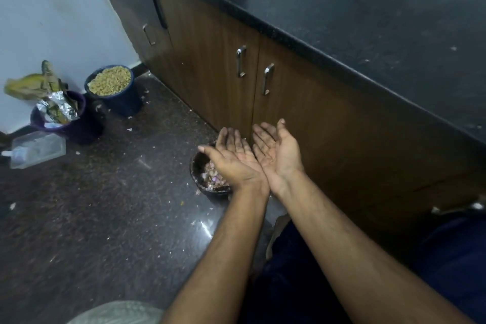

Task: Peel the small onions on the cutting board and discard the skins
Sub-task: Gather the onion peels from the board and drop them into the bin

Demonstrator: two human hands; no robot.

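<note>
My left hand (231,158) and my right hand (276,150) are held out side by side, palms up, fingers straight, and nothing lies in either. They hover over a small dark bin (200,181) on the floor, which holds pinkish onion skins (213,173). My left hand covers the bin's right part. No onions and no cutting board are in view.
A brown cabinet (289,102) with metal handles stands under a dark countertop (368,21). At the left wall stand a blue tub of grain (110,84), a purple bucket (73,123) stuffed with wrappers, and a clear plastic box (36,150). Scraps dot the dark floor (105,205).
</note>
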